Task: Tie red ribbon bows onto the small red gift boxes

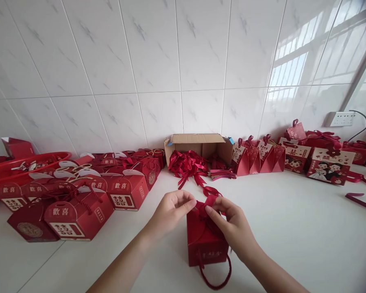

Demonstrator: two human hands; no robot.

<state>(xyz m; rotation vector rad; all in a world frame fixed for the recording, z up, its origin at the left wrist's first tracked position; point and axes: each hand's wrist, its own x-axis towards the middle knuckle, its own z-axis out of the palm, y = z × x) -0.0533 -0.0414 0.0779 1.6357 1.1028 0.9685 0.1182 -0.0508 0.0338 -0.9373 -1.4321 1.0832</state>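
A small red gift box [205, 240] stands upright on the white counter [293, 236], just below the middle of the view. The left hand [171, 211] comes in from seven o'clock and the right hand [232, 226] from five o'clock; both meet at the box's top. The fingers of each hand are pinched together on the red ribbon [208, 202] that sits at the closed flaps, left thumb and forefinger on one end, right on the other. A red cord handle [215, 276] droops from the box front towards six o'clock.

The box looks like thin card: light, fairly stiff, but easy to dent, so it is best steadied by its upper edges rather than squeezed at the walls. The ribbon is soft and probably slick, so a grip close to the knot seems wise.

At twelve o'clock an open cardboard carton [198, 144] spills more ribbons [187, 165]. Finished red boxes [79, 195] crowd nine to ten o'clock, and others line up at two o'clock.
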